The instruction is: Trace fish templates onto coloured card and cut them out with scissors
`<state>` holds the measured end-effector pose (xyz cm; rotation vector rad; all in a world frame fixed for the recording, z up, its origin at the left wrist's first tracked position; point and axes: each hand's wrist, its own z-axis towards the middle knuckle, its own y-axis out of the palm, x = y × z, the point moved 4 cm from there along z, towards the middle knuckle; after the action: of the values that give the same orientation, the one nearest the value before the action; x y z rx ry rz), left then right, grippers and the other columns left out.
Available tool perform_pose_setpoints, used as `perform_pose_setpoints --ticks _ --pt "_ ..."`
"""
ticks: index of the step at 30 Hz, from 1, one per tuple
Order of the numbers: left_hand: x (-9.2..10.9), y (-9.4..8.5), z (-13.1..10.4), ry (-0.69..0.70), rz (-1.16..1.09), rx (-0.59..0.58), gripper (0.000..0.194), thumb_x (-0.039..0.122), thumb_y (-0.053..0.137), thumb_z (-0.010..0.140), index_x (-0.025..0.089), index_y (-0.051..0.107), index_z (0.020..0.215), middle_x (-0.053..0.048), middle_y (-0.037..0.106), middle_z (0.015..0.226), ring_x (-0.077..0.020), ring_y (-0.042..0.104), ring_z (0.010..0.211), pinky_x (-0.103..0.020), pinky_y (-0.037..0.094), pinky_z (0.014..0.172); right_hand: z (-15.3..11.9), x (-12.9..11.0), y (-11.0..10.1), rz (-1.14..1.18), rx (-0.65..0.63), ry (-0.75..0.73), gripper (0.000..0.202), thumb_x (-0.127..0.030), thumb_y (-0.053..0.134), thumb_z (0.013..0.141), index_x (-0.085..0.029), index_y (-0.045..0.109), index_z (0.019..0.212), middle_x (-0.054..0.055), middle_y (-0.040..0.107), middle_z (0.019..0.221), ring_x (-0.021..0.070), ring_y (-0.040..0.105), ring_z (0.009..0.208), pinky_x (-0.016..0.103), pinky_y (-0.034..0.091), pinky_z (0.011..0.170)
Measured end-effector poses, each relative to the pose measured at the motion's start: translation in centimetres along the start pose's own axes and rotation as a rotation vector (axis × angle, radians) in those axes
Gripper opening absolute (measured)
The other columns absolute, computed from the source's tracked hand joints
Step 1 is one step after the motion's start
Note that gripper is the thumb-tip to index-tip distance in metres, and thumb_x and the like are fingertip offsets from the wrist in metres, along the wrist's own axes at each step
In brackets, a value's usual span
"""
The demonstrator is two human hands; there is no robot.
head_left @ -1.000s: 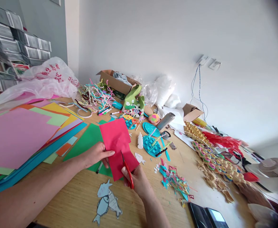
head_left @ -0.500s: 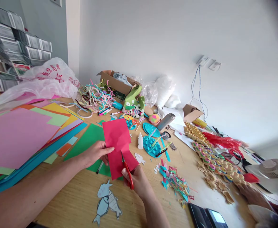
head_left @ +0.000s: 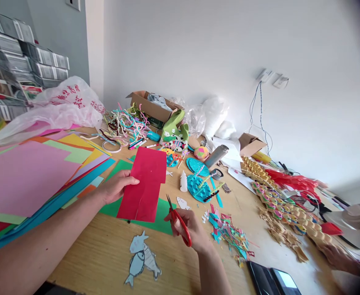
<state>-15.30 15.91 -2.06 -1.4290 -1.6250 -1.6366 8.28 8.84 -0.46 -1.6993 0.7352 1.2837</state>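
My left hand (head_left: pixel 118 186) pinches the left edge of a sheet of red paper (head_left: pixel 147 176). A slit runs up from the paper's lower edge, and its right side has a step. My right hand (head_left: pixel 189 227) grips a pair of scissors (head_left: pixel 180 223) by the red handles, the blades pointing up and nearly closed, apart from the paper. Beneath the red sheet lies green paper (head_left: pixel 164 219). Several paper fish cutouts (head_left: pixel 143 258) rest on the table in front of me, and another white paper fish (head_left: pixel 182 203) lies just beyond the scissors.
Coloured paper sheets (head_left: pixel 41 176) are stacked at left. A white glue bottle (head_left: pixel 183 181), blue crafts (head_left: pixel 198 187) and paper scraps (head_left: pixel 229 231) lie to the right. Two dark phone-like devices (head_left: pixel 272 278) sit at the front edge. Another person's hand (head_left: pixel 336 256) is at far right.
My right hand has drawn the scissors right, out of the red paper. The slit paper now hangs flatter, with its right part no longer bent outward.
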Motion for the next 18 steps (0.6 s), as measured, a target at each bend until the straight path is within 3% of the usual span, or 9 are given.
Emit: perform_pose_setpoints --ticks 8,13,18 --pt "-0.16 0.66 -0.80 -0.134 0.160 -0.173 0.026 0.029 0.075 0.059 0.018 0.068 0.082 -0.005 0.073 0.076 -0.0213 0.068 0.071 -0.030 0.051 0.064 -0.76 0.29 -0.50 -0.054 -0.153 0.062 0.061 -0.070 0.067 0.068 -0.010 0.067 0.079 -0.001 0.051 0.054 0.0089 0.045 0.047 0.020 0.030 0.044" --pt "-0.16 0.88 -1.08 -0.167 0.234 -0.158 0.028 0.030 0.075 0.058 0.020 0.068 0.082 -0.005 0.073 0.078 -0.0236 0.068 0.075 -0.032 0.052 0.067 -0.93 0.70 -0.24 -0.112 -0.216 0.136 0.048 -0.059 0.074 0.068 -0.013 0.064 0.068 -0.005 0.045 0.052 0.0071 0.037 0.048 0.019 0.024 0.042" --pt "-0.55 0.86 -1.03 -0.181 0.331 -0.152 0.024 0.031 0.075 0.057 0.018 0.066 0.076 -0.002 0.071 0.074 -0.0202 0.065 0.067 -0.028 0.050 0.060 -0.92 0.70 0.26 -0.129 -0.247 0.131 0.046 -0.058 0.072 0.070 -0.013 0.064 0.066 -0.003 0.047 0.054 0.0075 0.035 0.051 0.019 0.026 0.043"
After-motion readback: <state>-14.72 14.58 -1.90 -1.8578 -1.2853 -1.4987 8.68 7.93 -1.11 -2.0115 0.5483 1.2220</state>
